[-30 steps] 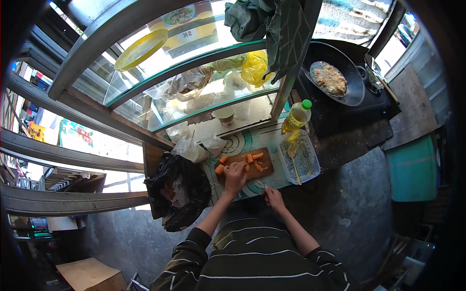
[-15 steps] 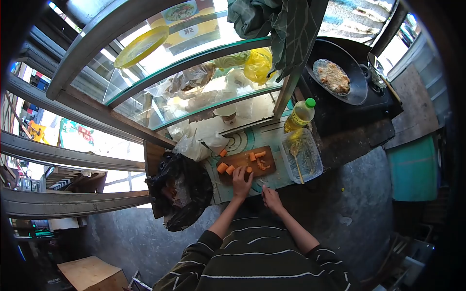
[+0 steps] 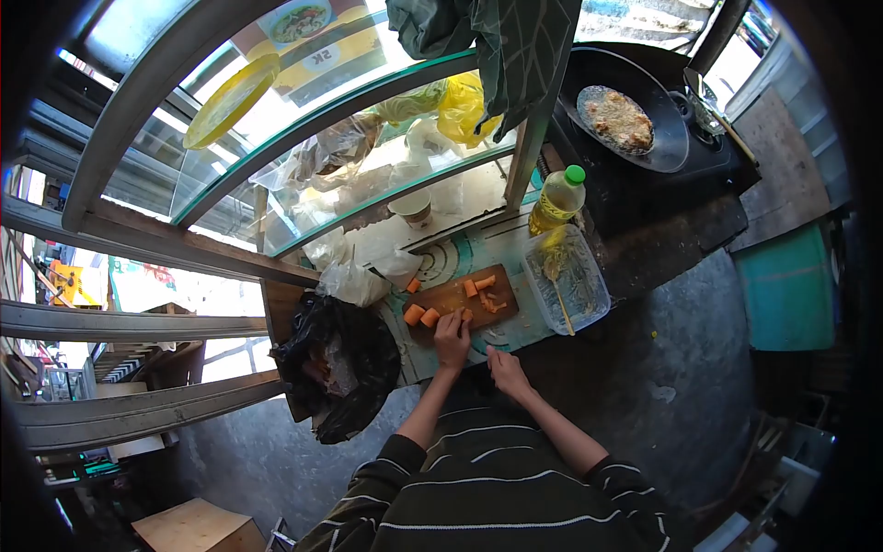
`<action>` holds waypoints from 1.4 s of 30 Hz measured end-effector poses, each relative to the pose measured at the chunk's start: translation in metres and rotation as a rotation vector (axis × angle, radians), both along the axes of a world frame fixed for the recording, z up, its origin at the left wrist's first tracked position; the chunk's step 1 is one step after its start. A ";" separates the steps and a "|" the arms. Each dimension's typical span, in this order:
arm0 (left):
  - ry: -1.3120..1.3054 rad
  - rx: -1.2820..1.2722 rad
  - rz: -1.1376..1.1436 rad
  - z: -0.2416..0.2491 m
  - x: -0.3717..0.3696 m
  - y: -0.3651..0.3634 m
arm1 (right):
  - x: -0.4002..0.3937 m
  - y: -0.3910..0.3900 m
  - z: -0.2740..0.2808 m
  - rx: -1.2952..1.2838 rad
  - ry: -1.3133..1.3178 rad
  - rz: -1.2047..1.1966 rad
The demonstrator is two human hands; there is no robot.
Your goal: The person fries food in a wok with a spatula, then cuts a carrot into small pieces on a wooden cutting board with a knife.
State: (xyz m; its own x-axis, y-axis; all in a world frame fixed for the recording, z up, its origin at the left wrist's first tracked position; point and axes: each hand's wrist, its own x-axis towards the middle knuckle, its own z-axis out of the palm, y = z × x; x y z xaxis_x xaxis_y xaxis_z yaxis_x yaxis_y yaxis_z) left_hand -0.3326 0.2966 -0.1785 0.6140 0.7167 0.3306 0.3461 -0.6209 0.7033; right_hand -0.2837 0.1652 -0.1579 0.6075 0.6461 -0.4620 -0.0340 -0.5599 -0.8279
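Observation:
My left hand (image 3: 451, 342) reaches over the near edge of a brown cutting board (image 3: 441, 299), its fingertips closed on a carrot piece (image 3: 467, 315). Other orange carrot chunks (image 3: 430, 317) lie left of my fingers, and one (image 3: 413, 285) rests by the board's far left edge. Farther right on the board are another chunk (image 3: 471, 288) and some thin carrot scraps (image 3: 492, 304). Just right of the board's near edge, my right hand (image 3: 508, 373) is closed with its fingers curled in. Whatever it grips is too small and hidden to make out.
A clear plastic tub (image 3: 589, 308) with a yellow-smeared stick stands right of the board, beside an oil bottle (image 3: 558, 198). Food fries in a wok (image 3: 670, 152) on the stove. A black plastic bag (image 3: 377, 345) sits left. The glass case (image 3: 368, 225) rises behind.
The view has shifted slightly, so the board and stove appear a little farther left and up. Both hands keep nearly the same places beside the board.

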 end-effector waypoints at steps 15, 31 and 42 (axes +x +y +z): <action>0.011 -0.002 -0.026 -0.002 -0.002 0.003 | 0.009 0.014 -0.006 -0.010 0.097 0.069; -0.006 0.010 -0.097 0.003 -0.004 -0.004 | 0.019 0.002 0.003 -0.057 0.567 -0.153; 0.015 -0.078 -0.012 -0.008 -0.007 -0.006 | -0.005 -0.003 -0.001 0.042 0.228 -0.093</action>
